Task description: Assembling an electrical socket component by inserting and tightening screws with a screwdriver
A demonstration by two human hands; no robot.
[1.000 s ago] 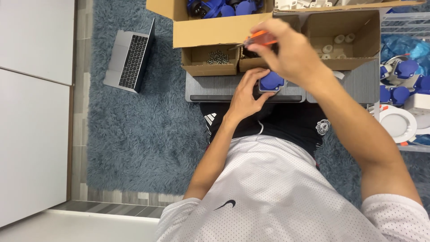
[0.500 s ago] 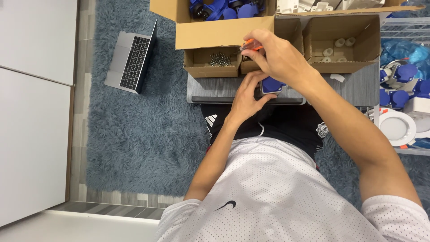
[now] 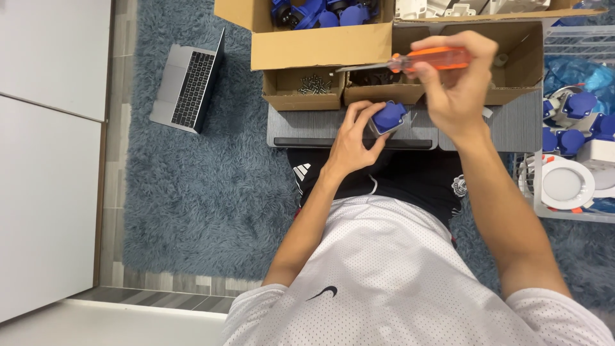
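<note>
Since the frame half a second earlier, the right hand had lifted off the work and swung to the right, carrying the orange-handled screwdriver up over the small cardboard boxes. The left hand had kept its place on the blue socket part.

The right hand was clamped around the screwdriver's handle, fingers closed. The tool's long axis lay nearly level, shaft and tip pointing left toward the box of screws. The tip stood clear of the socket part, above it and slightly to the left in the head view; no contact was seen.

The left hand was closed on the socket part, thumb and fingers gripping its sides, holding it against the grey worktop just in front of the person's lap. The left hand was the nearer hand; the right hand hovered just beyond it and to the right.

The socket part appeared as a small, blocky blue plastic body with a rounded cap, partly covered by the fingers. Its underside could not be seen.

Similar blue parts lay in the large cardboard box and in the wire basket at right.
</note>
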